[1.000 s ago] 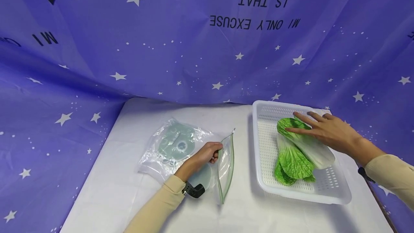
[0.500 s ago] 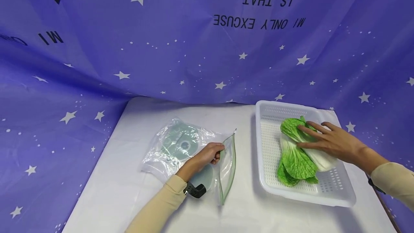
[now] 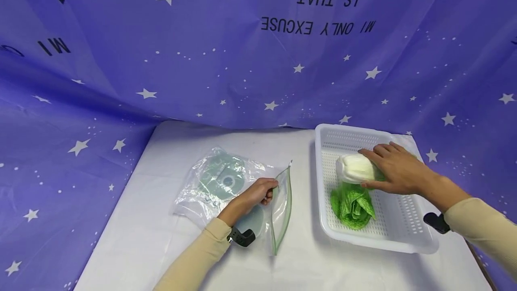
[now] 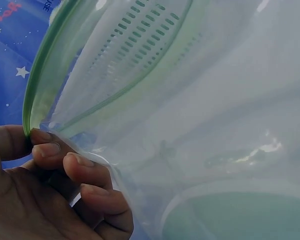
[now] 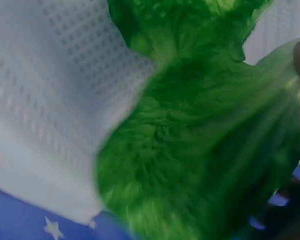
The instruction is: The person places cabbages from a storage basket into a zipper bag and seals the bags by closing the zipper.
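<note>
My left hand [image 3: 258,193] pinches the edge of a clear zip bag [image 3: 282,219] with a green seal; the bag's mouth gapes to the right. Pale green printed shapes show on the bag in the head view. Over the white basket [image 3: 321,201], my right hand [image 3: 400,169] grips a napa cabbage [image 3: 357,168], its white base pointing left. The leafy end of this cabbage [image 4: 42,112] shows only faintly through plastic in the left wrist view, while its green leaves [image 5: 175,145] fill the right wrist view. A second napa cabbage [image 3: 353,208] lies in the basket below it.
A white cloth covers the table [image 3: 299,268]. Behind it hangs a purple-blue curtain [image 3: 226,71] with stars and lettering. The basket's raised rim stands right of the bag, with a strip of table between them.
My right hand has moved from resting over the cabbages to gripping one, which is turned so its white base points left. The left hand keeps its hold on the bag.
</note>
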